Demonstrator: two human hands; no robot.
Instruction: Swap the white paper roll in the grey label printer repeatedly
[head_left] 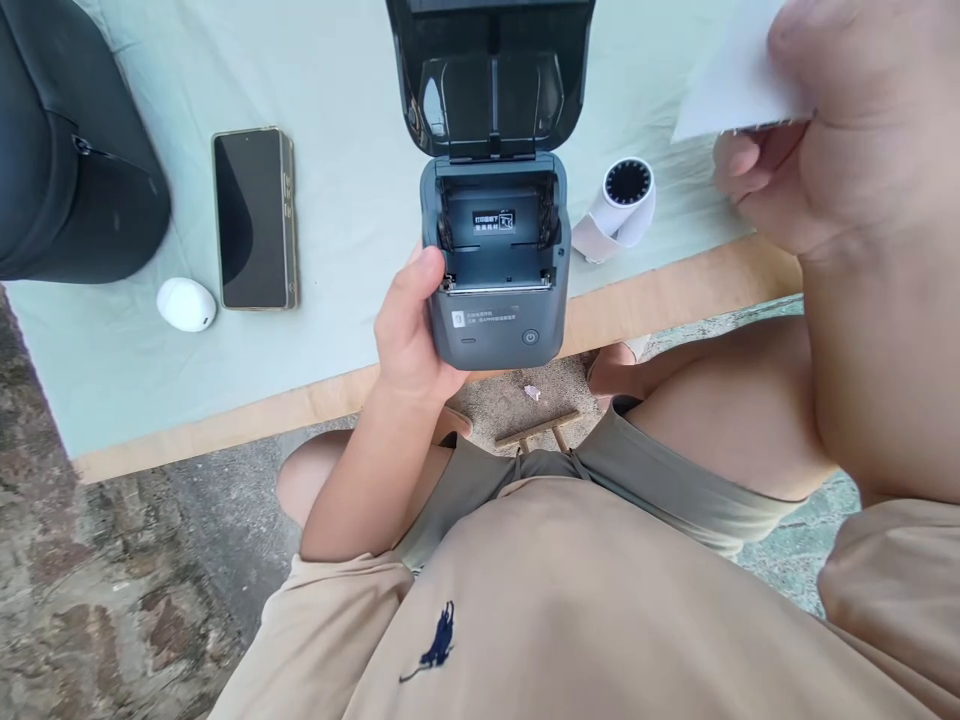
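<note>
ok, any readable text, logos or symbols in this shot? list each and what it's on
White label inside the open dark grey box-shaped printer: Chinese characters, too small to read.
Printer front panel: small icon and two lines of pale text, too blurred to read.
Printer front: power symbol on the round button.
Beige fabric shirt: navy embroidered horse-and-rider logo, no words.
Black glass phone: screen dark, nothing legible.

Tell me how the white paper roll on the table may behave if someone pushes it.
The paper roll is round, so it would probably roll. Its loose tail lies on the green cloth, so it may unwind. It looks small and light.
</note>
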